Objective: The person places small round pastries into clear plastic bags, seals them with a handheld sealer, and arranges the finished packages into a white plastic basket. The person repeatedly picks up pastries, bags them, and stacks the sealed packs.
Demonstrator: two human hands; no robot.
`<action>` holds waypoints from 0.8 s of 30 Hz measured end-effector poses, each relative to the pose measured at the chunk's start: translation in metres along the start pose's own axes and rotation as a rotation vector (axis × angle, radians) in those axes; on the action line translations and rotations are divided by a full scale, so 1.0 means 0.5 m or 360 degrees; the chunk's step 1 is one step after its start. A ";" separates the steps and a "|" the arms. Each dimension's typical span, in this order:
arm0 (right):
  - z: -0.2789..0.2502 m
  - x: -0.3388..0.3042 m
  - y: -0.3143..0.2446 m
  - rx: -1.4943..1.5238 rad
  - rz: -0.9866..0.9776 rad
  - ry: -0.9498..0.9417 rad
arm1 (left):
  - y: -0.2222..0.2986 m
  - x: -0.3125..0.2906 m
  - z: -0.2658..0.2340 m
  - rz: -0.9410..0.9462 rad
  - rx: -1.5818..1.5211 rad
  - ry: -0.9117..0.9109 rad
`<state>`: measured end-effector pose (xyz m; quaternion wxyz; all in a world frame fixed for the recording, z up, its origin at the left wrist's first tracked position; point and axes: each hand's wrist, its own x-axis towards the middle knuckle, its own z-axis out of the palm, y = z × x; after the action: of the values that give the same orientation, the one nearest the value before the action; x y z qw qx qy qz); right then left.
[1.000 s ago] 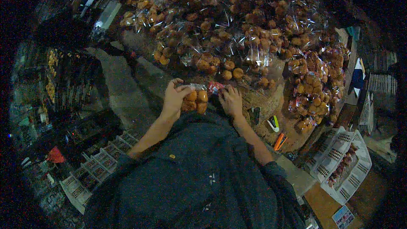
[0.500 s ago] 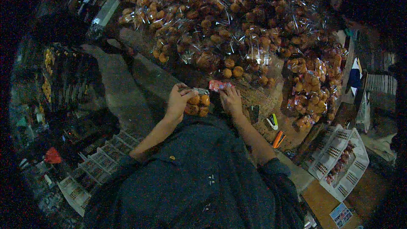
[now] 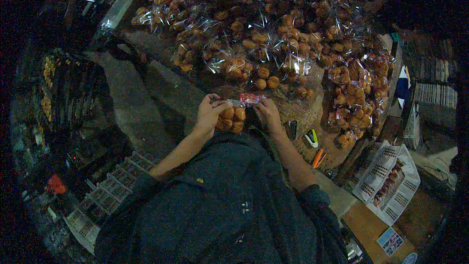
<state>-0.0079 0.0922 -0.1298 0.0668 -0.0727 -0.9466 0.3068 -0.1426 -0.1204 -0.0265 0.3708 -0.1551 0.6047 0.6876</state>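
bag of round orange snacks (image 3: 231,120) is gripped by closed left hand (image 3: 209,113) | red label (image 3: 250,99) at bag top is pinched by right hand (image 3: 267,113) | bag is held between both hands, at near edge of surface (image 3: 298,112)

We see only one view. Our camera sits on the head and looks straight down. Near us are our chest and arms, with the left hand (image 3: 209,113) and right hand (image 3: 267,113) close. Far off lies the heap of bags (image 3: 273,34). Edges bend round.
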 end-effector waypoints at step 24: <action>-0.226 0.036 -0.209 0.0632 0.0576 0.0278 | 0.039 0.021 0.118 -0.0260 0.0010 -0.0611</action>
<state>-0.0163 0.0765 0.0241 0.1051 -0.2521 -0.8304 0.4857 -0.1497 -0.0611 -0.0066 0.5343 -0.0685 0.5105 0.6702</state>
